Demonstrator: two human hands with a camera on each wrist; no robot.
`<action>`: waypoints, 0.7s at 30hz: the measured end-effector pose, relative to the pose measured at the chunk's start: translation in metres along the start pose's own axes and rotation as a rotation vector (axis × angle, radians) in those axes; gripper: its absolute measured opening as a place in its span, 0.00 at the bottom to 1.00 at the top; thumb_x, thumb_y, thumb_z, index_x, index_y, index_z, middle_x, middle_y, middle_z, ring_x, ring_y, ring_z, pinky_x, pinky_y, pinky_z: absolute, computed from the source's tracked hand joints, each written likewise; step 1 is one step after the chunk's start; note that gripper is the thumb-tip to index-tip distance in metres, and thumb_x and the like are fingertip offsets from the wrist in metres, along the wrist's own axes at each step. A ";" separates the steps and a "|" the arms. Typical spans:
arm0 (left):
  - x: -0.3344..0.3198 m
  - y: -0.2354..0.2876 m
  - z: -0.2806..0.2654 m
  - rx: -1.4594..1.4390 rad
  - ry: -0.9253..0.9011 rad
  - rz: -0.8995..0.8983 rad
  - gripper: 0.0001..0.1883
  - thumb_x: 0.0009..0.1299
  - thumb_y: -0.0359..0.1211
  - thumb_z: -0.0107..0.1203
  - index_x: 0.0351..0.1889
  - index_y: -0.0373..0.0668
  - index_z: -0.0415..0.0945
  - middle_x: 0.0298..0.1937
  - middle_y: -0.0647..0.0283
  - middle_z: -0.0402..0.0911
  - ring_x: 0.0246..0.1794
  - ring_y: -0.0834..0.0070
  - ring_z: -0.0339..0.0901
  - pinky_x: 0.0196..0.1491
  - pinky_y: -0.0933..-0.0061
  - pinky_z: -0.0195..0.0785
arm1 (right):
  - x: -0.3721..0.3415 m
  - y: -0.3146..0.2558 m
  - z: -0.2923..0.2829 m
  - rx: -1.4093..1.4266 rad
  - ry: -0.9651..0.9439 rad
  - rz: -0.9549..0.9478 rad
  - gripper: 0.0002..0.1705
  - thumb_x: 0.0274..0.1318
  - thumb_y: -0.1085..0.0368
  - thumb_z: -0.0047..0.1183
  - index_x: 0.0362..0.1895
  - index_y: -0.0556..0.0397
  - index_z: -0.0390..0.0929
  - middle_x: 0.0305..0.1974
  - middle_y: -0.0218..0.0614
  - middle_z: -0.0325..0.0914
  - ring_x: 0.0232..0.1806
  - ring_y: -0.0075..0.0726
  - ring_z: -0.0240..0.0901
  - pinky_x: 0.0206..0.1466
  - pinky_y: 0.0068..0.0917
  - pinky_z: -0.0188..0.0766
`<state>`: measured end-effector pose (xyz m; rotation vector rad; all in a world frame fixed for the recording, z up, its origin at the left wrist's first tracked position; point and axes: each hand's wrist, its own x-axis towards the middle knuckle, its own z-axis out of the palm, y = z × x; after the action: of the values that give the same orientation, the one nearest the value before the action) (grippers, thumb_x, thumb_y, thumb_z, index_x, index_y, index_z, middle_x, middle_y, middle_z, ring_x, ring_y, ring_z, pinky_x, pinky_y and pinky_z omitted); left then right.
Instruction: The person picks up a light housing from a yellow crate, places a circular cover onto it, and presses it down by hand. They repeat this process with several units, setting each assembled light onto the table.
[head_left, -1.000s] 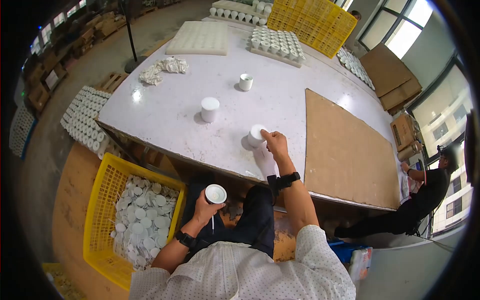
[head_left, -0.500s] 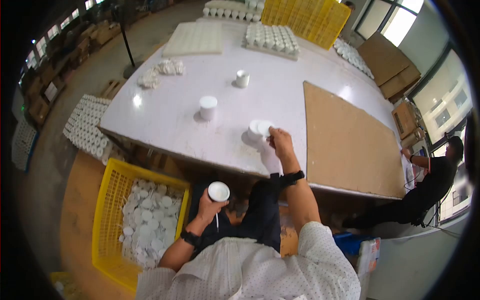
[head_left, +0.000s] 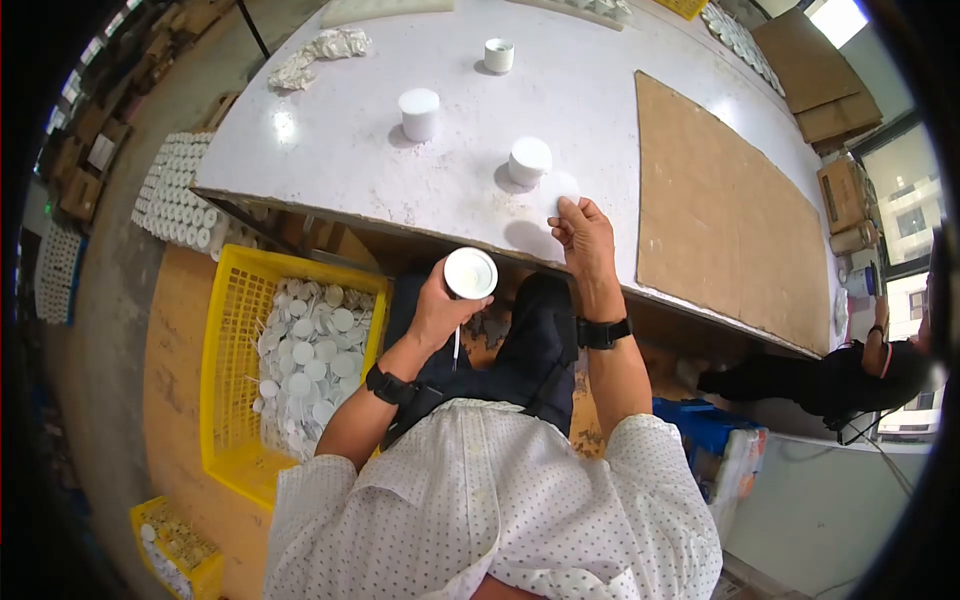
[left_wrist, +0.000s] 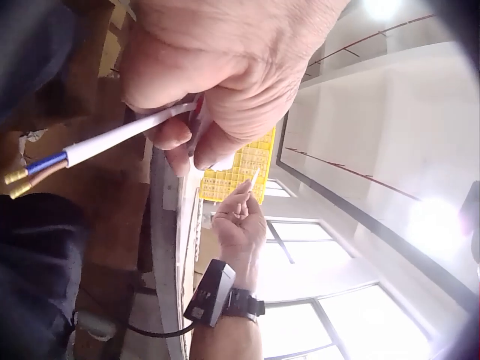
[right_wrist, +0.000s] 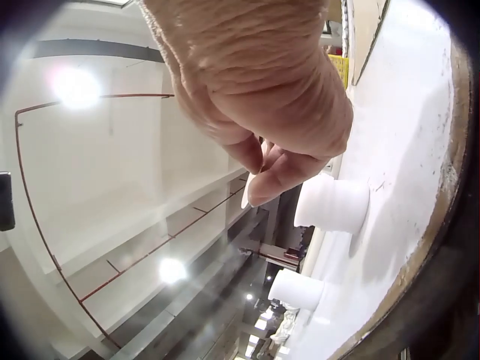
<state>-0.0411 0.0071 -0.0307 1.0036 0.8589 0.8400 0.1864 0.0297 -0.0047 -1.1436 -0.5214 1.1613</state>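
My left hand [head_left: 436, 312] holds a round white cup-like piece [head_left: 471, 273], its open face up, over the lap. A white cable [left_wrist: 112, 138] with blue and brown wire ends hangs from it, plain in the left wrist view. Between thumb and fingers my right hand [head_left: 588, 240] pinches a thin white disc [head_left: 560, 188] above the table's front edge. Just beyond the disc stands a stack of white discs [head_left: 530, 161]; in the right wrist view that stack [right_wrist: 332, 204] is beside the hand. Another white stack [head_left: 419, 114] stands farther left.
A small white cup [head_left: 499, 56] and a crumpled cloth [head_left: 318, 58] lie farther back on the white table [head_left: 330, 180]. Brown cardboard [head_left: 730, 200] covers its right part. A yellow basket [head_left: 222, 370] of white discs stands at lower left. Another person [head_left: 850, 375] is at the right.
My right hand has lifted a disc off the nearer stack and drawn it back toward me. The left hand has risen with its piece toward the table edge. The head view has tilted down.
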 end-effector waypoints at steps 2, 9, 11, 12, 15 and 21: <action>0.003 0.002 0.003 0.035 0.003 0.006 0.29 0.52 0.18 0.60 0.53 0.38 0.63 0.37 0.64 0.75 0.26 0.83 0.74 0.20 0.85 0.63 | -0.015 0.001 0.006 -0.167 0.040 -0.121 0.09 0.55 0.66 0.53 0.36 0.59 0.75 0.31 0.33 0.77 0.30 0.26 0.76 0.29 0.19 0.71; 0.008 0.004 0.005 -0.149 -0.115 -0.040 0.29 0.54 0.14 0.50 0.56 0.37 0.59 0.44 0.58 0.73 0.38 0.71 0.79 0.22 0.86 0.62 | -0.067 0.027 0.008 -1.044 -0.141 -0.918 0.15 0.43 0.76 0.55 0.39 0.52 0.78 0.36 0.41 0.78 0.30 0.42 0.75 0.35 0.28 0.73; 0.007 0.001 0.007 -0.194 -0.132 -0.034 0.30 0.54 0.15 0.50 0.57 0.37 0.59 0.45 0.59 0.72 0.39 0.73 0.78 0.23 0.86 0.62 | -0.075 0.034 0.007 -1.120 -0.198 -0.993 0.16 0.42 0.77 0.55 0.40 0.53 0.78 0.37 0.40 0.78 0.31 0.41 0.75 0.35 0.28 0.73; 0.007 0.001 0.008 -0.236 -0.154 -0.020 0.31 0.54 0.15 0.50 0.58 0.38 0.58 0.46 0.59 0.72 0.41 0.74 0.77 0.25 0.86 0.63 | -0.077 0.036 0.008 -1.194 -0.252 -1.078 0.18 0.41 0.78 0.55 0.41 0.53 0.78 0.38 0.39 0.77 0.32 0.41 0.75 0.35 0.28 0.73; 0.004 0.003 0.010 -0.275 -0.171 -0.014 0.31 0.55 0.18 0.54 0.59 0.37 0.58 0.46 0.63 0.71 0.40 0.80 0.74 0.27 0.85 0.65 | -0.081 0.041 0.008 -1.229 -0.313 -1.081 0.25 0.34 0.79 0.53 0.44 0.52 0.76 0.44 0.37 0.75 0.36 0.42 0.74 0.37 0.30 0.73; 0.002 0.000 0.006 -0.241 -0.160 -0.055 0.28 0.61 0.29 0.56 0.59 0.38 0.58 0.42 0.65 0.71 0.30 0.86 0.67 0.23 0.88 0.60 | -0.082 0.042 0.014 -1.251 -0.371 -1.102 0.30 0.27 0.76 0.54 0.46 0.52 0.75 0.48 0.37 0.72 0.44 0.44 0.70 0.45 0.33 0.72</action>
<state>-0.0352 0.0065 -0.0296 0.8202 0.6295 0.7844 0.1261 -0.0405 -0.0197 -1.2807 -2.0245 -0.0692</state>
